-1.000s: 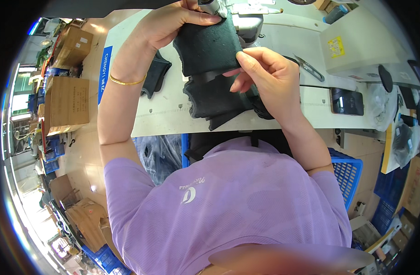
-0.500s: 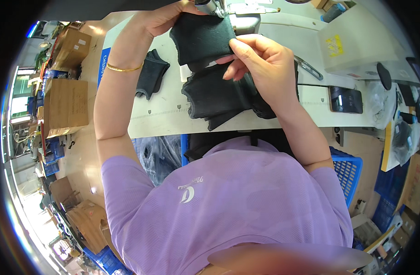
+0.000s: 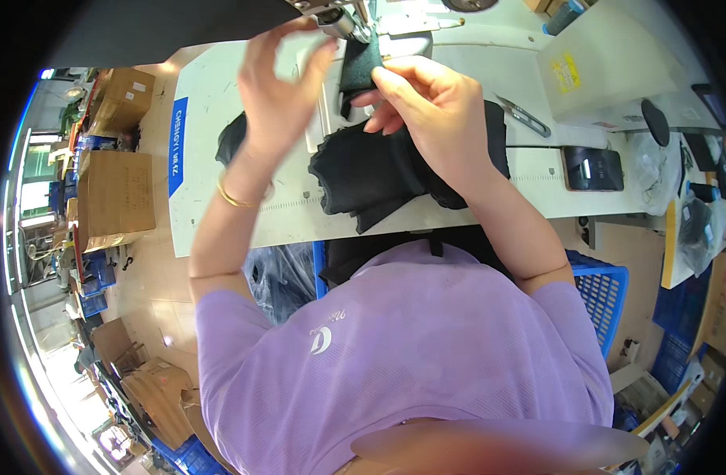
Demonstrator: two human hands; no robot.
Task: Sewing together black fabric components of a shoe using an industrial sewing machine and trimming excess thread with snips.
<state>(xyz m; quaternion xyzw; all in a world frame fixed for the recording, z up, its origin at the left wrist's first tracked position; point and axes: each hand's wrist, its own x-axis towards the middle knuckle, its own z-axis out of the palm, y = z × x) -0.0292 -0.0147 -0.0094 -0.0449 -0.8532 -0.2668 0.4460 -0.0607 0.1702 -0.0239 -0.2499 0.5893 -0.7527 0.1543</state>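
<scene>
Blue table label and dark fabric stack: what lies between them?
Head view: another dark piece lies between the label and the stack, partly hidden by the left wrist, which also crosses there.

Sewing workshop, sewing machine (image 3: 339, 24), cardboard boxes (image 3: 119, 190)

The white sewing table (image 3: 209, 198) bears a stack of black fabric pieces (image 3: 363, 170) by its front edge, another dark piece (image 3: 232, 141) farther left, metal thread snips (image 3: 525, 117) and, to the right, a black phone (image 3: 593, 169).
</scene>
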